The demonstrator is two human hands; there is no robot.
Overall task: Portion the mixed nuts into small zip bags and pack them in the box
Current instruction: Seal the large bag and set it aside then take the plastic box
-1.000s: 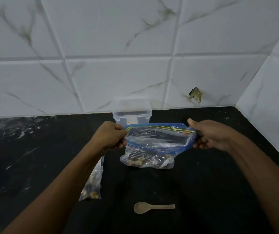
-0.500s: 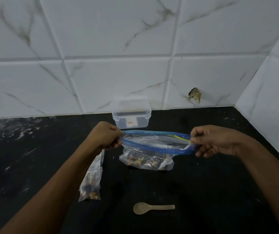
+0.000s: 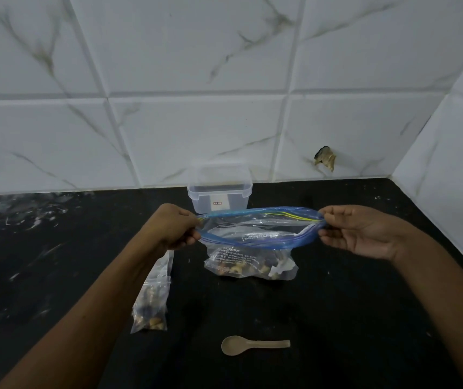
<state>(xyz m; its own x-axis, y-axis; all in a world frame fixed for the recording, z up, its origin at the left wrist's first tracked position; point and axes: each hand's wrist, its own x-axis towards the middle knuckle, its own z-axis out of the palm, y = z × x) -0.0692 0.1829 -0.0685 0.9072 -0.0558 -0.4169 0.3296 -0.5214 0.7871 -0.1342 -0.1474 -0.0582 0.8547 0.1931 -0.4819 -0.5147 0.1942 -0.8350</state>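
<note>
A person stood at a black countertop [image 3: 365, 318] backed by white marble-patterned wall tiles [image 3: 196, 51], seen from a camera on their head. Both bare hands held up a large clear zip bag [image 3: 252, 248] with a blue zip strip along its mouth. The left hand [image 3: 175, 230] pinched the left end of the strip between thumb and fingers, and the right hand [image 3: 359, 231] pinched the right end, so the mouth was pulled wide open into a long oval. The bag's bottom rested on the countertop, and the mixed nuts [image 3: 241, 269] lay gathered there, seen through printed plastic.

Behind the bag, against the wall, stood a small clear plastic box [image 3: 220, 189] with a white label on its front; its lid appeared to be on.

Beside the left forearm, a small zip bag [image 3: 153, 299] lay flat on the countertop with nuts at its near end. Whether it was sealed could not be told.

Nearer the camera, well apart from the bags, a pale beige spoon [image 3: 254, 344] lay on the countertop with its bowl to the left and its handle pointing right.

A chipped hole [image 3: 325, 160] showed in one wall tile, right of the box.
</note>
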